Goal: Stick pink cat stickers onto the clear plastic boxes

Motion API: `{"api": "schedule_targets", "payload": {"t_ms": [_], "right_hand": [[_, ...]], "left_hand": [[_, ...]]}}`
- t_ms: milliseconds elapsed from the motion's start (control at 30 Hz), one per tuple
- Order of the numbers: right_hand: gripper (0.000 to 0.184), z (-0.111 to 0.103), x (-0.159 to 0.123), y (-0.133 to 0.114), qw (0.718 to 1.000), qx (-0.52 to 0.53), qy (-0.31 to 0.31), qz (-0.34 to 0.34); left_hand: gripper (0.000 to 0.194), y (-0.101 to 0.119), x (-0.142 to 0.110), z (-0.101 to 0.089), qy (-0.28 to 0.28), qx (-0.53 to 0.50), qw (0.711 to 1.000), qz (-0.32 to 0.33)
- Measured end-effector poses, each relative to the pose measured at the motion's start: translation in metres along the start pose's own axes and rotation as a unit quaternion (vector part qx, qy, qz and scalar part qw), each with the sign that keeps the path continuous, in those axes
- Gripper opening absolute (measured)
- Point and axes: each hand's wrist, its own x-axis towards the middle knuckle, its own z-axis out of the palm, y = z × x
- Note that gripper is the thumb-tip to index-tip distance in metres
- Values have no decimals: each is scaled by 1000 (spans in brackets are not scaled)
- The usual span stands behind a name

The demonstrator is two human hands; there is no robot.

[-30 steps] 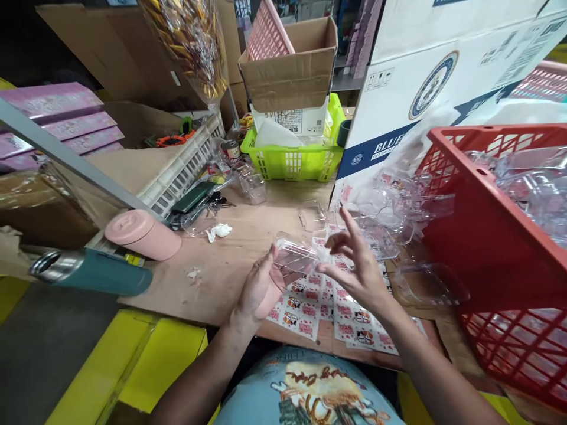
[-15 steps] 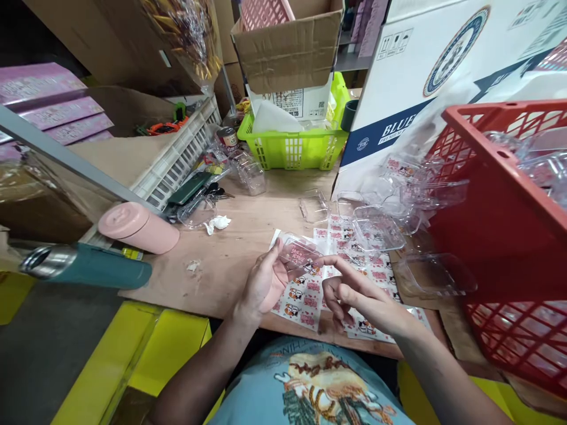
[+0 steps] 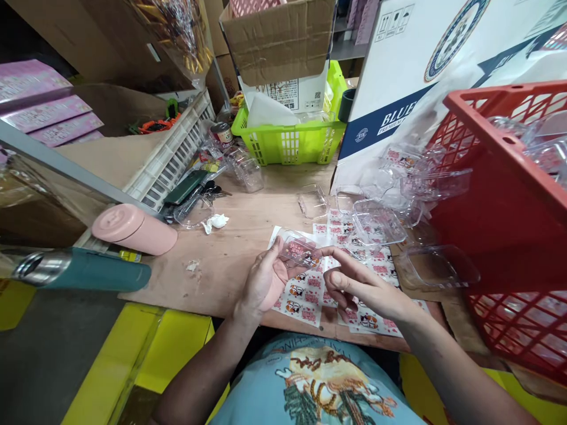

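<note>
A small clear plastic box (image 3: 290, 255) rests in my left hand (image 3: 264, 282), gripped between thumb and fingers. Pink lettering and a cartoon animal sticker (image 3: 310, 258) show on its surface. From the right, my right hand (image 3: 357, 284) reaches in with its index fingertip at the sticker's right end. Its thumb stands apart and the other fingers curl loosely, holding nothing. Beneath both hands lie sheets of printed stickers (image 3: 305, 300), with pink text and cartoon animals. Part of the sheets is hidden by my hands.
Clear plastic containers (image 3: 378, 227) crowd the right of the wooden table (image 3: 212, 265), beside a red crate (image 3: 460, 206). A pink tumbler (image 3: 133, 229) and a teal bottle (image 3: 106, 270) lie at left, near crumpled tissue (image 3: 215, 223). Behind stands a lime-green basket (image 3: 290, 147).
My right index finger stays at the sticker, and its thumb has shifted slightly. The left hand keeps its hold on the box. The whole view has shifted a little.
</note>
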Motion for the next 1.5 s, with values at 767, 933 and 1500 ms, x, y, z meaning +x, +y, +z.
{"api": "schedule_targets", "payload": {"t_ms": [767, 933, 1500], "right_hand": [[41, 20, 6, -9, 948, -281, 136, -64], [61, 34, 10, 4, 841, -481, 240, -67], [61, -30, -16, -53, 682, -506, 436, -299]], "left_hand": [[18, -17, -2, 12, 79, 85, 986, 118], [15, -23, -2, 15, 138, 68, 975, 158], [34, 10, 24, 9, -76, 196, 973, 95]]}}
